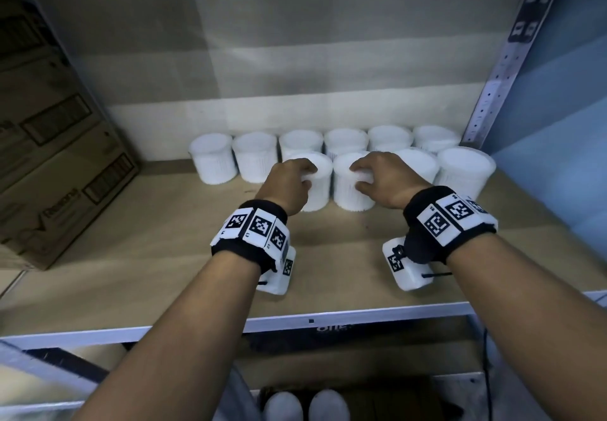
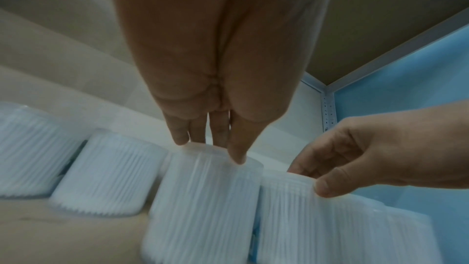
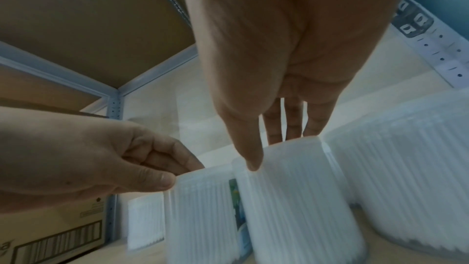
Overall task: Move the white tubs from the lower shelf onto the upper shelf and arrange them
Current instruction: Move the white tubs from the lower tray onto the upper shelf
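Several white tubs stand in two rows at the back of the upper shelf point(image 1: 170, 256). My left hand point(image 1: 303, 176) grips the top of a front-row white tub point(image 1: 317, 190), fingers over the lid point(image 2: 203, 198) and thumb on the near side. Touching it on the right is a second tub point(image 1: 349, 190), its top held the same way by my right hand point(image 1: 361, 177). Both tubs look to be standing on the board. In the right wrist view my right hand's fingers point(image 3: 291, 125) reach over that tub point(image 3: 299, 198). Two more tubs point(image 1: 305, 406) show on the lower shelf.
A large cardboard box point(image 1: 49, 158) fills the shelf's left side. A perforated metal upright point(image 1: 492, 92) stands at the right, just behind the rightmost tub point(image 1: 464, 171). The shelf's metal front rail point(image 1: 328, 319) runs under my forearms. A blue wall lies to the right.
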The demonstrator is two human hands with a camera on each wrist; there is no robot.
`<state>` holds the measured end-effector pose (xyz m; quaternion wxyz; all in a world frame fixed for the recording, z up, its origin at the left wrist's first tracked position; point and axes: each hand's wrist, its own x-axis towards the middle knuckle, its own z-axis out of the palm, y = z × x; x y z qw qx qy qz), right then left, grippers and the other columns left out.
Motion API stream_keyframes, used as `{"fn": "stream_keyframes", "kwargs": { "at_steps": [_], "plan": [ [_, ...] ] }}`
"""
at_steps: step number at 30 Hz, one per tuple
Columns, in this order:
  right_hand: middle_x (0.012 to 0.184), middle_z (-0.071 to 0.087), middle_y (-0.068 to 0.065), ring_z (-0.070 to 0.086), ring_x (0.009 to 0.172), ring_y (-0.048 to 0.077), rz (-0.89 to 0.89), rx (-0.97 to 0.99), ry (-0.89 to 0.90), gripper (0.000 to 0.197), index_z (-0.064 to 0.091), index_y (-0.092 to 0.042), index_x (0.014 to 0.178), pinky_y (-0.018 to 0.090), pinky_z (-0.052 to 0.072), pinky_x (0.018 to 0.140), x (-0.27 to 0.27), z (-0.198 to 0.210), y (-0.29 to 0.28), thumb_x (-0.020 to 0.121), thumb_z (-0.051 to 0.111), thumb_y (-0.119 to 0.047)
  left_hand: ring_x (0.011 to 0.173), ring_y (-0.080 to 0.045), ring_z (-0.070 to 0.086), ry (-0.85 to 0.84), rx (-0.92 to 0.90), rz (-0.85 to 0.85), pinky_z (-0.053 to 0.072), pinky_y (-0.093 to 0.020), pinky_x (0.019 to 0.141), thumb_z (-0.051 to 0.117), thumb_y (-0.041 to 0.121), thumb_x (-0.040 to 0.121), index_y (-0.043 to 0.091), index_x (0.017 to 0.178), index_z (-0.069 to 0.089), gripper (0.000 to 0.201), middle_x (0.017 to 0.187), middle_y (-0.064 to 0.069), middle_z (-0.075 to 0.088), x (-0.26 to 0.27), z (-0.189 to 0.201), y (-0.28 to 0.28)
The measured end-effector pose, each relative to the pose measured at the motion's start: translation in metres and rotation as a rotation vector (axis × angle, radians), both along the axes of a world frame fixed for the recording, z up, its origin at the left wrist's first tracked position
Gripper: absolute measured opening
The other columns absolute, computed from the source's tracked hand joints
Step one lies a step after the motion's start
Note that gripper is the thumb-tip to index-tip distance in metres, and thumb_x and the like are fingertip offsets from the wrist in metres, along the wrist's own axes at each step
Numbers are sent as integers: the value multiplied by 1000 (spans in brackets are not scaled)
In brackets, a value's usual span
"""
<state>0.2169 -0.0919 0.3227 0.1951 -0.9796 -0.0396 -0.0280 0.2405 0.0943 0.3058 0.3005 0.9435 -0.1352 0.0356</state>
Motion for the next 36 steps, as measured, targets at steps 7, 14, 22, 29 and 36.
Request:
{"fn": "stream_keyframes", "kwargs": {
  "at_steps": [7,14,22,29,36],
  "plan": [
    [149,36,4,30,140,21,23,21,-52,57,41,-14,143,28,25,114,-44,-7,10,89,60,-21,138,-19,36,-62,-24,-14,30,-28,110,58,20,91,19,140,42,52,147,-2,42,-46,6,8],
    [141,45,3,38,134,21,46,0,-4,52,45,-17,138,37,36,110,-111,-4,29,89,59,-24,130,-23,42,-17,97,-8,37,-36,109,63,27,86,15,136,47,54,140,-7,45,-116,2,23],
    [138,43,-1,32,135,18,94,-12,2,47,49,-20,134,37,35,111,-171,-16,49,88,58,-27,128,-19,43,-6,131,-32,37,-30,105,62,28,86,16,132,51,49,135,-2,48,-183,-16,40],
    [127,49,0,40,127,21,121,-20,125,40,55,-19,126,36,39,106,-208,-73,56,89,60,-31,122,-23,49,163,204,-56,42,-40,104,65,33,83,15,127,53,48,127,-4,51,-218,-80,54],
    [135,46,3,40,130,25,49,5,411,43,53,-20,129,39,38,109,-208,-169,58,88,62,-29,125,-29,46,469,362,-67,44,-43,102,64,32,83,16,133,47,55,135,-8,45,-219,-173,61]
  ]
}}
